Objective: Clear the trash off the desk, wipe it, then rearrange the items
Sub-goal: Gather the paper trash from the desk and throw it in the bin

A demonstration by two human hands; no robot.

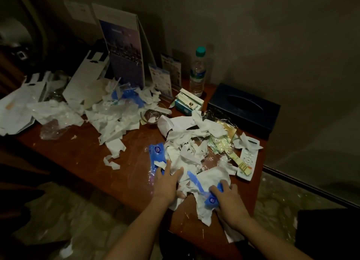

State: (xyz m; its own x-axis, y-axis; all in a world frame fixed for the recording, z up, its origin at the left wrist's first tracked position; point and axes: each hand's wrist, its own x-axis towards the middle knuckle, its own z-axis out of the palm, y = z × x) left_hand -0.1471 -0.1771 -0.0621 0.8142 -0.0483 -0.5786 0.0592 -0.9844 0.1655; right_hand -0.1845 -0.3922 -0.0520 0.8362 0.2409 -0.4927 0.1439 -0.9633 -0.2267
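Observation:
Torn white tissue point(187, 158) and clear plastic wrap lie scattered over the brown desk point(81, 158). My left hand point(167, 183) rests with straight fingers on the tissue pile near the front edge, beside a blue wrapper point(156, 152). My right hand point(228, 201) has its fingers curled round a crumpled blue wrapper point(212, 200) and the white tissue under it. A second heap of tissue and blue plastic point(116, 111) lies further back on the left.
A remote point(248, 162), a dark tissue box point(245, 107), a water bottle point(197, 72), small boxes point(188, 101), a glass point(151, 116), standing cards point(124, 51) and white paper bags point(17, 107) are on the desk. The wall is right behind; the floor lies below.

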